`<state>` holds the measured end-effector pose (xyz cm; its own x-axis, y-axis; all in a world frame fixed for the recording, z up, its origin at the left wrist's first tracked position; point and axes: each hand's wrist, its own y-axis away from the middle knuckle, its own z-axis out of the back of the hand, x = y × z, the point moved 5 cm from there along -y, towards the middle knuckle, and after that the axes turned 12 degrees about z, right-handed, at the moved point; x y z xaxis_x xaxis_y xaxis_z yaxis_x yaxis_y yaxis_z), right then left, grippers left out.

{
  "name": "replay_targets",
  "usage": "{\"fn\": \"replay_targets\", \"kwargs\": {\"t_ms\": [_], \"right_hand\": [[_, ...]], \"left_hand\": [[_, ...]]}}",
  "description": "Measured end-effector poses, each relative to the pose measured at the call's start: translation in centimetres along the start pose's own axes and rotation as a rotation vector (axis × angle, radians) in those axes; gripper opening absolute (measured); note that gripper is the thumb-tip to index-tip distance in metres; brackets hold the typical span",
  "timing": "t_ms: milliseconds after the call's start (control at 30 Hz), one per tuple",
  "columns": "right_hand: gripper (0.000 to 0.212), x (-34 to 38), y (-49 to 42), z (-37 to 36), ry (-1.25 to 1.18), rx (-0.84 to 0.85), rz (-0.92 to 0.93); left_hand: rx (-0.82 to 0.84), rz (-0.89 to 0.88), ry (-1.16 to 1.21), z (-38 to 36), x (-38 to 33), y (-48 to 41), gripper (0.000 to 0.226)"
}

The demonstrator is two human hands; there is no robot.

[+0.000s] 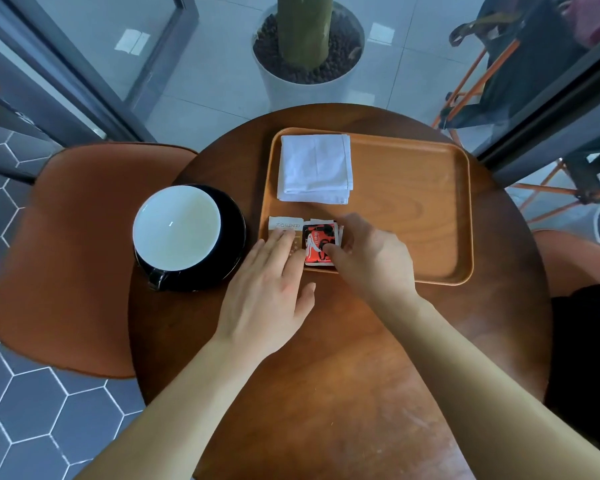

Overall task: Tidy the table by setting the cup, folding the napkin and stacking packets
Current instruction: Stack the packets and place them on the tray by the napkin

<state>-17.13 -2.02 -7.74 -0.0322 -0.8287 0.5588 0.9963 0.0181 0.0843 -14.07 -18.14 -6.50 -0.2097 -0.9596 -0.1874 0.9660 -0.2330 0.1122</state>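
A wooden tray (413, 209) lies on the round wooden table (326, 375). A folded white napkin (314, 168) rests in the tray's far left corner. In its near left corner sit a red and black packet (317, 242) and a white packet (284, 225) beside it, with other packets under the red one. My left hand (267, 289) lies flat, fingertips on the white packet. My right hand (371, 258) curls over the red packet's right edge, thumb on its face. An empty black cup with a white inside (177, 226) stands on a black saucer (232, 237), left of the tray.
A brown chair (66, 254) stands at the table's left and another brown seat (568, 258) at its right. Beyond a glass wall are a white planter (309, 74) and an orange-framed folding chair (492, 74). The floor has grey hexagonal tiles.
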Motion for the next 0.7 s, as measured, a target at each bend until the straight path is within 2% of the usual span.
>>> {"fn": "replay_targets", "kwargs": {"t_ms": [500,700], "right_hand": [[0.030,0.9,0.1,-0.4,0.061,-0.014,-0.008],[0.024,0.6,0.3,0.8,0.000,-0.135,0.018]], "left_hand": [[-0.012,0.000,0.081,0.0,-0.1,-0.3,0.045],[-0.033,-0.007,0.078,-0.2,-0.1,-0.2,0.045]]}}
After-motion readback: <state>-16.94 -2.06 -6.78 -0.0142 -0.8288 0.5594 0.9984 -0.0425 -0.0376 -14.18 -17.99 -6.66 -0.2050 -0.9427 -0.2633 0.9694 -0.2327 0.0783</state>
